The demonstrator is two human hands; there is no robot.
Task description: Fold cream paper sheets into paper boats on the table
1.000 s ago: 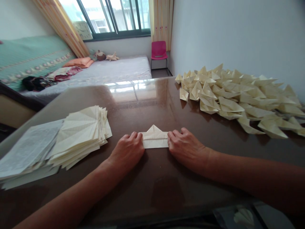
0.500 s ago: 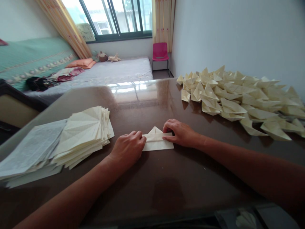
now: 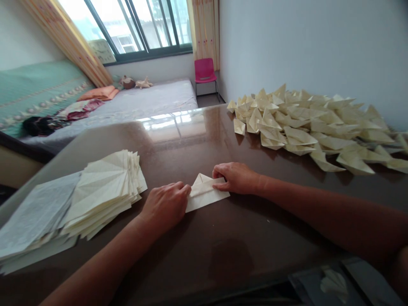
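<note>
A partly folded sheet of cream paper [image 3: 205,196] lies on the brown table, with a small triangular peak at its far edge and a flat strip along its near side. My left hand [image 3: 167,202] grips the paper's left end, fingers closed over it and hiding that corner. At the right end, my right hand [image 3: 236,176] pinches the upper edge between thumb and curled fingers. Both hands rest low at the tabletop.
A stack of creased cream sheets [image 3: 102,187] overlaps grey printed paper [image 3: 38,212] on the left. Many folded paper boats [image 3: 302,123] are heaped at the right by the wall. Beyond the glossy table [image 3: 172,157] are a bed [image 3: 153,100] and a pink chair [image 3: 205,71].
The camera view has tilted and shifted slightly. The folded paper now lies at a slant, its right end farther away than its left. Both hands keep hold of its ends.
</note>
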